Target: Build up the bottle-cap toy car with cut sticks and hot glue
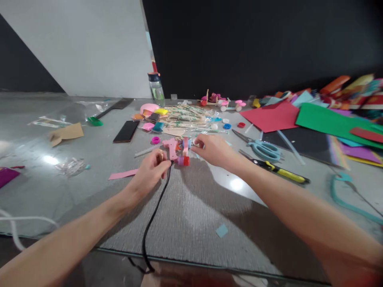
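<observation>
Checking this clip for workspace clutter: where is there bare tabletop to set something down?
Front middle, between the black cord and the light-blue square, looks widest; also left, between the phone, the brown paper and the pink strip. Crowded behind the pink tool, with wooden sticks, and at right, with blue scissors and a red sheet.

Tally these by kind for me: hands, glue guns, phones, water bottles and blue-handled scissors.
Hands: 2, the left hand and the right hand
Glue guns: 1, the pink glue gun
Phones: 1, the dark phone
Water bottles: 1, the clear bottle
Blue-handled scissors: 1
Total: 6
</observation>
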Action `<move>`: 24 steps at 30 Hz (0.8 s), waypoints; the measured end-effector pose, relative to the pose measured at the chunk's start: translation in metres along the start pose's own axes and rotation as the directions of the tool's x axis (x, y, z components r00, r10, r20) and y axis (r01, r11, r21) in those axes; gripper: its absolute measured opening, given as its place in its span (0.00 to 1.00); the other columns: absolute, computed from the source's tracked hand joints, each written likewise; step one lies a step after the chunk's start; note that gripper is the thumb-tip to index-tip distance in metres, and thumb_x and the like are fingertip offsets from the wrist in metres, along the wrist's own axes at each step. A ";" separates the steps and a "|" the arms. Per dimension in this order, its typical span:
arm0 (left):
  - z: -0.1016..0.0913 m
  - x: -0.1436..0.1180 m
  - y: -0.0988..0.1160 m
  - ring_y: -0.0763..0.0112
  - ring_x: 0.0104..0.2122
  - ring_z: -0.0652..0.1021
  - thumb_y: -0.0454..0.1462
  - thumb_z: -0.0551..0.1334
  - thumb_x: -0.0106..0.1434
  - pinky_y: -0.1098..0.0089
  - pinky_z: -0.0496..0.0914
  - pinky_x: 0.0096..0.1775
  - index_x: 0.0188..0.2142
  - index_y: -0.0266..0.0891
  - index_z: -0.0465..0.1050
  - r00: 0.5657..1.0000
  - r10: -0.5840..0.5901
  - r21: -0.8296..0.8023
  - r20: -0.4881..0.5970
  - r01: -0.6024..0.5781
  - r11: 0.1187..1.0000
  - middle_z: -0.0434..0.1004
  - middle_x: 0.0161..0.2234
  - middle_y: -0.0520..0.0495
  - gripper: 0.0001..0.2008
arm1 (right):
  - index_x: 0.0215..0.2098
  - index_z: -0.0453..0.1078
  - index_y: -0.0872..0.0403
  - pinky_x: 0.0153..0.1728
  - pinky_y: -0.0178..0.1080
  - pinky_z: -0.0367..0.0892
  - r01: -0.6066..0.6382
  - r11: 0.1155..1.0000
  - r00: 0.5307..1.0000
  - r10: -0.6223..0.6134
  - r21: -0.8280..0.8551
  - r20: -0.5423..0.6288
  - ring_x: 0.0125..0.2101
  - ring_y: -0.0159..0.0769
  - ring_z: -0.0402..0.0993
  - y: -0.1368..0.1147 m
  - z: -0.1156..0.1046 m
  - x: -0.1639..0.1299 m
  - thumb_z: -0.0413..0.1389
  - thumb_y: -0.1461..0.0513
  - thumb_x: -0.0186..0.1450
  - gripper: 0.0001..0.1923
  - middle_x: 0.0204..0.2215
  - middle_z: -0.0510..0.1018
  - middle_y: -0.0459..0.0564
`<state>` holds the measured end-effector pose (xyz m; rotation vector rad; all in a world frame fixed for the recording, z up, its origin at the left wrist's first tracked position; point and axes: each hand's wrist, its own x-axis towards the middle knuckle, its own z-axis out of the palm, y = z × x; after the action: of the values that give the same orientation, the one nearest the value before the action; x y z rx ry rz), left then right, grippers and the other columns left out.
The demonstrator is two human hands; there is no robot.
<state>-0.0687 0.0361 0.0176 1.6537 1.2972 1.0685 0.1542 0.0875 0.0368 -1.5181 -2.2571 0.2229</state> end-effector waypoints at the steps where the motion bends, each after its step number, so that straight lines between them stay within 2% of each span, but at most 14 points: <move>1: 0.000 0.001 0.001 0.71 0.23 0.66 0.38 0.61 0.60 0.67 0.61 0.29 0.28 0.43 0.61 1.000 0.025 0.117 -0.002 -0.024 0.993 0.62 0.21 0.56 0.08 | 0.41 0.74 0.55 0.32 0.40 0.59 0.006 1.000 1.000 -0.006 0.016 -0.013 0.34 0.41 0.75 -0.002 0.001 0.007 0.56 0.57 0.70 0.10 0.35 0.82 0.53; 4: 0.003 0.004 0.001 0.69 0.27 0.68 0.43 0.64 0.61 0.66 0.62 0.32 0.35 0.42 0.67 0.996 0.093 0.385 0.009 -0.089 0.919 0.66 0.26 0.54 0.09 | 0.50 0.73 0.56 0.35 0.40 0.61 0.034 0.998 0.999 -0.033 0.059 -0.026 0.36 0.41 0.75 -0.002 0.002 0.030 0.56 0.57 0.70 0.13 0.38 0.82 0.53; 6: 0.007 0.008 0.001 0.65 0.32 0.73 0.46 0.66 0.61 0.64 0.64 0.36 0.41 0.41 0.69 0.995 0.092 0.500 0.037 -0.098 0.860 0.73 0.32 0.50 0.14 | 0.51 0.73 0.55 0.35 0.39 0.61 0.057 0.995 0.998 -0.057 0.079 -0.004 0.36 0.39 0.75 0.001 0.003 0.044 0.59 0.58 0.69 0.14 0.38 0.82 0.52; 10: 0.015 0.016 -0.002 0.56 0.42 0.79 0.51 0.67 0.62 0.61 0.67 0.41 0.46 0.39 0.69 0.995 0.059 0.675 0.078 -0.096 0.731 0.81 0.43 0.42 0.21 | 0.37 0.76 0.54 0.33 0.38 0.59 0.092 0.992 0.995 -0.095 0.091 0.038 0.31 0.35 0.71 0.005 0.009 0.054 0.58 0.62 0.67 0.05 0.31 0.80 0.49; 12: 0.017 0.020 -0.004 0.53 0.42 0.79 0.53 0.66 0.62 0.61 0.67 0.40 0.46 0.39 0.70 0.993 0.062 0.754 0.099 -0.116 0.647 0.81 0.42 0.41 0.23 | 0.31 0.75 0.54 0.32 0.38 0.57 0.093 0.992 0.995 -0.096 0.085 0.024 0.30 0.35 0.68 0.005 0.010 0.050 0.57 0.63 0.67 0.07 0.28 0.77 0.48; 14: 0.018 0.022 -0.007 0.51 0.41 0.80 0.55 0.65 0.62 0.61 0.67 0.39 0.46 0.39 0.72 0.988 0.079 0.787 0.130 -0.151 0.598 0.82 0.40 0.40 0.24 | 0.29 0.73 0.54 0.31 0.39 0.55 0.098 0.991 0.995 -0.099 0.089 0.001 0.29 0.35 0.66 0.005 0.008 0.042 0.56 0.62 0.67 0.09 0.27 0.76 0.48; 16: 0.018 0.021 -0.008 0.51 0.40 0.80 0.56 0.64 0.63 0.62 0.66 0.38 0.46 0.40 0.73 0.978 0.113 0.771 0.175 -0.207 0.603 0.82 0.40 0.41 0.24 | 0.29 0.72 0.54 0.31 0.39 0.55 0.114 0.988 0.994 -0.113 0.109 -0.015 0.28 0.34 0.64 0.007 0.003 0.031 0.55 0.62 0.68 0.09 0.26 0.74 0.47; 19: 0.020 0.015 -0.002 0.57 0.36 0.79 0.56 0.64 0.63 0.64 0.64 0.35 0.43 0.41 0.74 0.953 0.173 0.674 0.249 -0.299 0.676 0.81 0.36 0.44 0.22 | 0.31 0.72 0.54 0.31 0.38 0.56 0.148 0.974 0.988 -0.151 0.170 0.010 0.27 0.33 0.62 0.017 -0.010 0.019 0.54 0.60 0.69 0.10 0.25 0.72 0.45; 21: 0.023 0.006 0.005 0.63 0.31 0.76 0.54 0.64 0.64 0.66 0.62 0.33 0.40 0.41 0.75 0.936 0.194 0.579 0.294 -0.337 0.742 0.78 0.31 0.48 0.19 | 0.32 0.73 0.53 0.30 0.37 0.58 0.178 0.956 0.975 -0.204 0.234 0.091 0.26 0.32 0.63 0.027 -0.020 0.015 0.55 0.58 0.69 0.10 0.24 0.71 0.43; 24: 0.028 -0.006 0.015 0.69 0.25 0.70 0.51 0.64 0.66 0.68 0.59 0.30 0.39 0.41 0.76 0.929 0.184 0.458 0.321 -0.323 0.828 0.71 0.25 0.53 0.16 | 0.33 0.75 0.53 0.33 0.35 0.63 0.223 0.914 0.916 -0.316 0.339 0.247 0.29 0.31 0.68 0.041 -0.033 0.013 0.58 0.58 0.68 0.08 0.27 0.75 0.43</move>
<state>-0.0386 0.0258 0.0209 2.3348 1.2641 0.6386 0.1988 0.1128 0.0556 -1.0505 -2.4889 0.7233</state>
